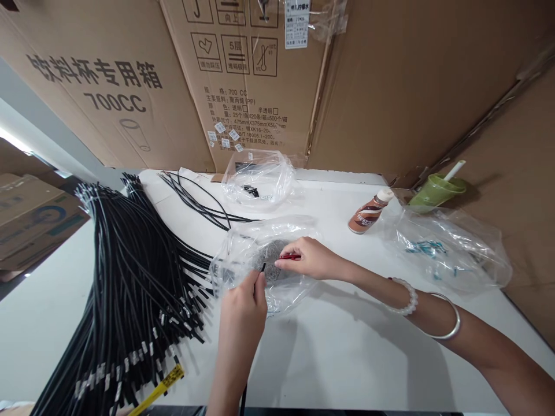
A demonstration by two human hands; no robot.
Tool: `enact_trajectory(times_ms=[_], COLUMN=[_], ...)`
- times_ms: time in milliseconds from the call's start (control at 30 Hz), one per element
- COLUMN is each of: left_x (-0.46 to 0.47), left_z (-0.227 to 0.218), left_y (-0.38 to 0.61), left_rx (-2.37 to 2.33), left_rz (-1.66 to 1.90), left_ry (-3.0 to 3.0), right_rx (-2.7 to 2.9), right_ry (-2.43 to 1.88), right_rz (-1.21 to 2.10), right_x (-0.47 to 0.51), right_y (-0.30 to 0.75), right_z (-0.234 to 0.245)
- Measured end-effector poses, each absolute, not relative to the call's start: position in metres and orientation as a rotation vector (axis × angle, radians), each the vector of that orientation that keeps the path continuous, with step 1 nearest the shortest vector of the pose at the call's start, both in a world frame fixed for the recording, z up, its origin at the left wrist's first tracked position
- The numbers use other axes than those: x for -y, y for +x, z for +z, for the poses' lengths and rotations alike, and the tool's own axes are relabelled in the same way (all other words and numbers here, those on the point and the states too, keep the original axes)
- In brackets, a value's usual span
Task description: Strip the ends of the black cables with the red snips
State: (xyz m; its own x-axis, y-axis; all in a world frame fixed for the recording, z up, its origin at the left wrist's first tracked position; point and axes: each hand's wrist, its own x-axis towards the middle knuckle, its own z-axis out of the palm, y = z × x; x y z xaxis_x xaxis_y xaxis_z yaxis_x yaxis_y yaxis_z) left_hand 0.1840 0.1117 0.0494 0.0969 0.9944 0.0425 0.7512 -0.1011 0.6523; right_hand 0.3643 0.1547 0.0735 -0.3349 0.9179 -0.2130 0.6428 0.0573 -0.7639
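My left hand (243,303) is closed on a thin black cable (263,267), whose end pokes up between thumb and forefinger. More of that cable hangs below the wrist, at the table's front edge. Coming in from the right, my right hand (314,258) pinches a slim red-handled tool (289,256); its tip is too fine to make out. The tool is close to the cable end; whether they touch I cannot tell. Beneath both hands lies an opened clear plastic bag (299,225) with a mass of tiny grey pieces (266,252) in it.
A thick bundle of black cables (130,260) with pale tags covers the left, near a yellow strip (160,388). Behind are a clear bag of black parts (260,179) and cardboard boxes (260,75). On the right stand a bottle (368,214), a green cup (436,190) and another bag (451,248).
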Motion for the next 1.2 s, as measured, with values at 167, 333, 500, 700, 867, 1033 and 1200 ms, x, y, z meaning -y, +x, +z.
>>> enact_trajectory(times_ms=[167, 333, 500, 700, 867, 1033, 1200], left_x=[-0.129, -0.132, -0.132, -0.118, -0.088, -0.071, -0.069], left_z=[0.047, 0.049, 0.052, 0.06, 0.071, 0.079, 0.073], left_y=[0.194, 0.197, 0.193, 0.181, 0.176, 0.179, 0.176], left_rx=[-1.795, -1.828, -1.785, -1.602, -1.348, -1.271, -1.23], left_rz=[0.509, 0.471, 0.544, 0.779, 1.069, 1.379, 1.501], left_ry=[1.927, 1.927, 1.895, 1.795, 1.636, 1.646, 1.837], right_rx=[2.035, 2.046, 2.015, 1.907, 1.84, 1.931, 2.003], right_ry=[-1.628, -1.643, -1.655, -1.613, -1.391, -1.202, -1.128], right_rz=[1.184, 1.164, 1.113, 0.894, 0.668, 0.363, 0.071], right_x=[-0.17, -0.172, -0.171, -0.134, -0.087, -0.067, -0.06], right_y=[0.364, 0.361, 0.364, 0.368, 0.363, 0.358, 0.354], right_z=[0.056, 0.053, 0.058, 0.085, 0.099, 0.104, 0.11])
